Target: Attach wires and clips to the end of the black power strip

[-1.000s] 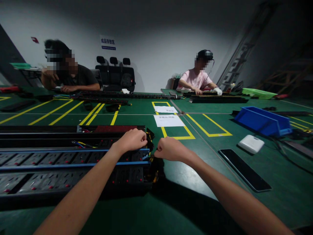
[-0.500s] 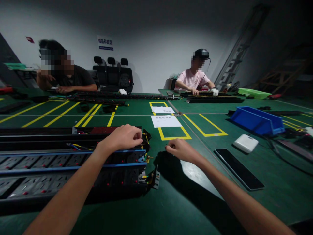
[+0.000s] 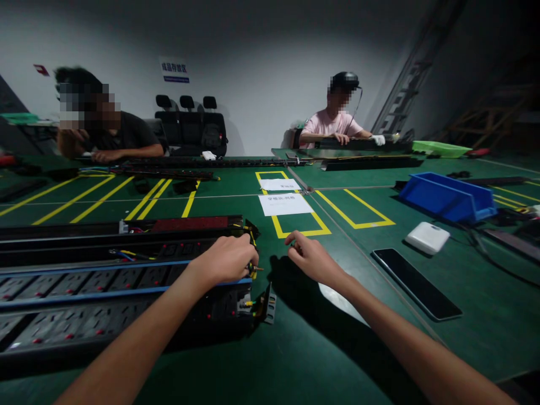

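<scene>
My left hand (image 3: 230,259) is closed over the right end of a black power strip with blue edges (image 3: 101,278). A brass-coloured tip and a bit of yellow wire (image 3: 255,270) show beside its fingers; what the fingertips grip is hidden. Just right of the strips, my right hand (image 3: 312,257) hovers over the table with fingers curled and thumb and index close together. Something small and dark shows at its fingers, too small to name. Nearer me lies another black power strip (image 3: 80,323), with a bent metal end plate (image 3: 270,304) and wires at its end.
On the green table (image 3: 295,360) lie a phone (image 3: 415,284), a white case (image 3: 427,238), a blue bin (image 3: 449,197) and paper sheets (image 3: 284,205). Black housings (image 3: 63,232) lie behind the strips. Two people (image 3: 337,121) sit across the table, one with a white glove.
My left hand has moved toward me, from the rear housing to the end of the blue-edged strip. The right hand has shifted slightly. Across the table, a person has raised a long dark piece.
</scene>
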`<action>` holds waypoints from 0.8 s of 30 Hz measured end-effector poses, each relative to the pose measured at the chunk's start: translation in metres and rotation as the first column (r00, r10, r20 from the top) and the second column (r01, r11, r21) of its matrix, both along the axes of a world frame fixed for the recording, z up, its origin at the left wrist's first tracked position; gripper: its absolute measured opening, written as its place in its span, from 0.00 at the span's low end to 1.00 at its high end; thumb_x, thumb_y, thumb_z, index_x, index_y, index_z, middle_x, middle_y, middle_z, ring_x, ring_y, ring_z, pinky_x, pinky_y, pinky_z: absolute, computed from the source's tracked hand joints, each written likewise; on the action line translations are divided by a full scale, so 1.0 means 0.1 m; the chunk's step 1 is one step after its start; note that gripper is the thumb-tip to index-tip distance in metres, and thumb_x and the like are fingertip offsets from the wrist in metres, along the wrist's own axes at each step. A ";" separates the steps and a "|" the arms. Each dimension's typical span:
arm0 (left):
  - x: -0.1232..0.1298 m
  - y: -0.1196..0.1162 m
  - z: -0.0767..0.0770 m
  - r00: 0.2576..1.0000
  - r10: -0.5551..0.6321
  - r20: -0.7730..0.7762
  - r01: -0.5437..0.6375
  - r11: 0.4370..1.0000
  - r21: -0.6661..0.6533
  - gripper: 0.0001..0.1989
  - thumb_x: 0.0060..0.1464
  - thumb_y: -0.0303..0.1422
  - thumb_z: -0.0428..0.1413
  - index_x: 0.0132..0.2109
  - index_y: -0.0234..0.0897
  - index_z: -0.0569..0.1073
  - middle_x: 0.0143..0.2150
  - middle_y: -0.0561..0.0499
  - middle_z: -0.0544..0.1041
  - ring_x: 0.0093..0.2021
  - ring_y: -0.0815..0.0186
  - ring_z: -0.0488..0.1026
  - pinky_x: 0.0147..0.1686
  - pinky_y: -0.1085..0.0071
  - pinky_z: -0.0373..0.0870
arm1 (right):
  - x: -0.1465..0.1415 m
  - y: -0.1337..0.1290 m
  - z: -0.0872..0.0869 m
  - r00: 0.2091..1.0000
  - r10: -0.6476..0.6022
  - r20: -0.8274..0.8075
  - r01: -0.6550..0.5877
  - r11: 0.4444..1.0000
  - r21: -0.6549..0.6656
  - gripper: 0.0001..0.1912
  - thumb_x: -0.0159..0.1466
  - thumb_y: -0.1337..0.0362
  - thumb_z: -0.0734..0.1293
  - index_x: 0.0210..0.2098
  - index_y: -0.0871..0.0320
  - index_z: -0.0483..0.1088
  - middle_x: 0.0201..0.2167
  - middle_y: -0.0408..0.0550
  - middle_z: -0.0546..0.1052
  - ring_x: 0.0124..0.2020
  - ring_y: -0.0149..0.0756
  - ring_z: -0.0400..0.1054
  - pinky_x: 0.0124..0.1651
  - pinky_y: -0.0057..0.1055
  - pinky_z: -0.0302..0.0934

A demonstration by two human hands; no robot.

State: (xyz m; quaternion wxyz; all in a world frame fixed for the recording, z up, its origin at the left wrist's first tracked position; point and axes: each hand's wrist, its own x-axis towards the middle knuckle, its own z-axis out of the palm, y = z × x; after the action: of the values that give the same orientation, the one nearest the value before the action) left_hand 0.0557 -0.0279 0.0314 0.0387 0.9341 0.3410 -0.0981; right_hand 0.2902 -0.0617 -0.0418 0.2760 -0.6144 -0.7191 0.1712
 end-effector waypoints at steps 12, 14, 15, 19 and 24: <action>0.03 0.03 -0.09 0.999 0.019 -0.032 -0.017 0.998 0.063 0.14 0.54 0.32 0.57 0.47 0.44 0.79 0.44 0.43 0.73 0.39 0.58 0.74 0.37 0.65 0.66 | -0.02 0.00 -0.02 1.000 -0.013 -0.004 0.013 1.000 -0.006 0.09 0.63 0.66 0.59 0.39 0.56 0.68 0.22 0.41 0.71 0.25 0.33 0.62 0.30 0.29 0.47; 0.02 0.05 -0.09 1.000 0.012 -0.024 -0.011 0.999 0.039 0.12 0.54 0.32 0.57 0.45 0.43 0.80 0.44 0.43 0.73 0.39 0.58 0.73 0.37 0.64 0.66 | -0.02 0.00 -0.02 1.000 -0.012 -0.011 0.012 1.000 -0.006 0.08 0.63 0.66 0.59 0.39 0.56 0.68 0.21 0.40 0.70 0.24 0.33 0.62 0.30 0.28 0.47; 0.02 0.05 -0.09 1.000 0.008 -0.017 -0.007 1.000 0.028 0.12 0.53 0.32 0.56 0.44 0.42 0.79 0.44 0.43 0.73 0.39 0.58 0.73 0.36 0.65 0.65 | -0.02 0.00 -0.02 1.000 -0.011 -0.015 0.011 1.000 -0.007 0.08 0.63 0.66 0.59 0.39 0.56 0.68 0.21 0.40 0.69 0.24 0.33 0.62 0.29 0.28 0.47; 0.01 0.10 -0.10 1.000 -0.009 0.022 0.009 1.000 0.002 0.09 0.53 0.32 0.56 0.42 0.41 0.78 0.43 0.45 0.74 0.39 0.59 0.73 0.36 0.66 0.65 | -0.03 -0.02 -0.01 0.998 0.009 -0.061 -0.009 1.000 -0.004 0.09 0.63 0.66 0.59 0.40 0.57 0.69 0.21 0.40 0.69 0.23 0.31 0.62 0.28 0.28 0.48; -0.01 0.13 -0.15 0.998 -0.046 0.052 0.046 0.999 -0.002 0.09 0.53 0.32 0.56 0.42 0.39 0.76 0.42 0.45 0.74 0.39 0.60 0.72 0.37 0.67 0.65 | -0.15 -0.08 0.02 0.974 0.130 -0.183 -0.142 0.989 -0.051 0.10 0.65 0.65 0.58 0.42 0.58 0.70 0.20 0.39 0.68 0.21 0.30 0.65 0.27 0.26 0.52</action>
State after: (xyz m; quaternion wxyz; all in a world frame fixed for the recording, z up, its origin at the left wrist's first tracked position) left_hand 0.0546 -0.0147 0.0165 0.0470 0.9439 0.3182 -0.0751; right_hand 0.2754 -0.0694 -0.0399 0.3074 -0.5542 -0.7259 0.2672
